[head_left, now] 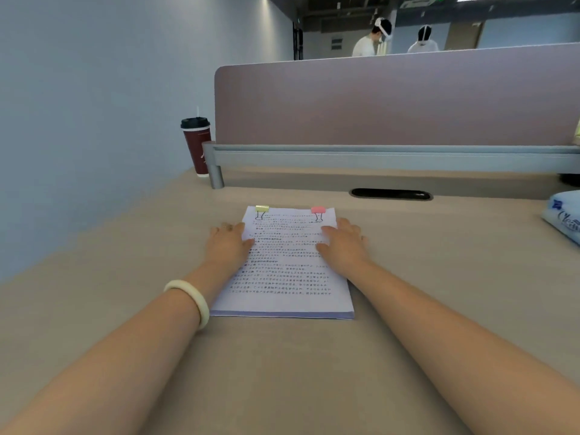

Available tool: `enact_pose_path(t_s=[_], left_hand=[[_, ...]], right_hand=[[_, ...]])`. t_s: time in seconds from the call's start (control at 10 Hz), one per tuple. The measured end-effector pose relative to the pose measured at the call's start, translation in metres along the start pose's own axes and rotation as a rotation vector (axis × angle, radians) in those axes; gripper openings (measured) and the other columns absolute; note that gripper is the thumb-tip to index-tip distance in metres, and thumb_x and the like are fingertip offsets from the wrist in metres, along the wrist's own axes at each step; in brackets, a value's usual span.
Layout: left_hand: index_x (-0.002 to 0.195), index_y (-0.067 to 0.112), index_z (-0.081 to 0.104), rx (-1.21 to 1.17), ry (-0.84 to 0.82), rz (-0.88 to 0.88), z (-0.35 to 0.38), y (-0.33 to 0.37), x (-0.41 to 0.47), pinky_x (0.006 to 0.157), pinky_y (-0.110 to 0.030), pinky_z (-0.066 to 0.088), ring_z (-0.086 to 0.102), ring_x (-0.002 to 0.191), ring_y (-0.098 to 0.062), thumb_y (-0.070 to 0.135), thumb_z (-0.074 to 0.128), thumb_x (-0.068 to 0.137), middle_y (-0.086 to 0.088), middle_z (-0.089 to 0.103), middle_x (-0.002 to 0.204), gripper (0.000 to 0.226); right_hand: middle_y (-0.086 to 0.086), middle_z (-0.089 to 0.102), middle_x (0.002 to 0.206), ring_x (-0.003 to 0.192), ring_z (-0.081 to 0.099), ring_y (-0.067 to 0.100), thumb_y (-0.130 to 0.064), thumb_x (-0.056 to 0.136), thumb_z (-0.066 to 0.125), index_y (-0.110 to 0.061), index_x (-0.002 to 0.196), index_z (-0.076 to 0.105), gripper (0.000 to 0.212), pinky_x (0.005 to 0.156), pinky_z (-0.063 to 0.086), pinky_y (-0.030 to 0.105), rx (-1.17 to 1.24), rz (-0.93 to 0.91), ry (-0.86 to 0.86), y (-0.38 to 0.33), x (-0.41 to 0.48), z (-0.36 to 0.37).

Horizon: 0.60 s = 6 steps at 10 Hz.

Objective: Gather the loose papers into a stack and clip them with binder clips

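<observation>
My arms are bare up to the bottom edge of the view, with no sleeves showing. On my left forearm, just behind the wrist, sits a smooth, pale, cream-white bangle (190, 301), thick and rounded. My left hand (226, 243) has a thin ring (226, 227) on one finger. My right hand (342, 243) has nothing on it.

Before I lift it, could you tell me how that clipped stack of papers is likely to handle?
The paper stack probably stays together, since a yellow clip and a pink clip grip its far edge. The unclipped near edge will likely droop or fan. It looks fairly thick, so probably has some heft.
</observation>
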<state>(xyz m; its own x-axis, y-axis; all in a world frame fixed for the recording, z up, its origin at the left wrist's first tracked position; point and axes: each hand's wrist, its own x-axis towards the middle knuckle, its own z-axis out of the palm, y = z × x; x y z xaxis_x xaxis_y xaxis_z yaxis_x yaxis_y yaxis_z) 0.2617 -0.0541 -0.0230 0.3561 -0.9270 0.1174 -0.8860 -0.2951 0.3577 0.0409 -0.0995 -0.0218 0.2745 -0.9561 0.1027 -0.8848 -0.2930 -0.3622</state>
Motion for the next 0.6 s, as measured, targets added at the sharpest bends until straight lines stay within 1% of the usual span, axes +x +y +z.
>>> enact_pose_path(t_s=[0.1, 0.2, 0.3, 0.4, 0.5, 0.6], left_hand=[[0.119, 0.022, 0.058, 0.061, 0.012, 0.044, 0.012, -0.013, 0.008, 0.103, -0.040, 0.030, 0.038, 0.130, -0.028, 0.039, 0.034, 0.095, -0.009, 0.051, 0.137, 0.038], [0.128, 0.022, 0.052, 0.112, -0.003, 0.051, 0.010, -0.008, 0.004, 0.104, -0.040, 0.027, 0.035, 0.130, -0.031, 0.037, 0.030, 0.098, -0.004, 0.046, 0.142, 0.040], [0.133, 0.022, 0.048, 0.150, 0.022, 0.055, 0.010, -0.002, 0.001, 0.104, -0.039, 0.026, 0.032, 0.131, -0.033, 0.035, 0.028, 0.099, -0.004, 0.042, 0.145, 0.042], [0.133, 0.022, 0.048, 0.152, 0.022, 0.061, 0.007, -0.001, -0.004, 0.104, -0.039, 0.026, 0.035, 0.131, -0.031, 0.034, 0.028, 0.099, -0.002, 0.044, 0.145, 0.042], [0.134, 0.019, 0.049, 0.124, 0.117, 0.097, 0.005, -0.002, -0.006, 0.103, -0.036, 0.027, 0.040, 0.130, -0.030, 0.031, 0.032, 0.099, -0.004, 0.046, 0.146, 0.041], [0.139, 0.017, 0.045, 0.006, 0.185, 0.083, -0.004, 0.000, -0.010, 0.106, -0.035, 0.026, 0.041, 0.133, -0.028, 0.030, 0.035, 0.099, -0.006, 0.043, 0.148, 0.043]], right_hand=[[0.001, 0.048, 0.135, 0.127, 0.039, 0.025, -0.034, 0.096, 0.032, -0.023, 0.125, 0.055, 0.038, 0.098, 0.026, 0.039, -0.075, -0.060, 0.023, 0.004, -0.001, 0.007], [-0.003, 0.045, 0.142, 0.132, 0.035, 0.023, -0.033, 0.097, 0.029, -0.025, 0.129, 0.052, 0.040, 0.107, 0.018, 0.043, -0.080, -0.031, 0.040, 0.002, -0.006, 0.007], [-0.002, 0.041, 0.146, 0.135, 0.031, 0.024, -0.033, 0.098, 0.029, -0.025, 0.131, 0.050, 0.040, 0.112, 0.010, 0.047, -0.090, -0.015, 0.032, 0.001, -0.008, 0.008], [-0.003, 0.037, 0.150, 0.137, 0.028, 0.024, -0.034, 0.099, 0.027, -0.027, 0.135, 0.046, 0.042, 0.113, 0.008, 0.048, -0.067, 0.002, -0.005, 0.000, -0.011, 0.004], [-0.002, 0.031, 0.153, 0.139, 0.025, 0.025, -0.038, 0.099, 0.027, -0.027, 0.138, 0.043, 0.044, 0.114, 0.008, 0.047, -0.076, -0.016, -0.024, 0.000, -0.013, 0.003], [-0.003, 0.025, 0.157, 0.144, 0.018, 0.024, -0.044, 0.098, 0.029, -0.029, 0.143, 0.036, 0.048, 0.116, 0.007, 0.046, -0.004, -0.024, -0.027, 0.003, -0.014, -0.003]])
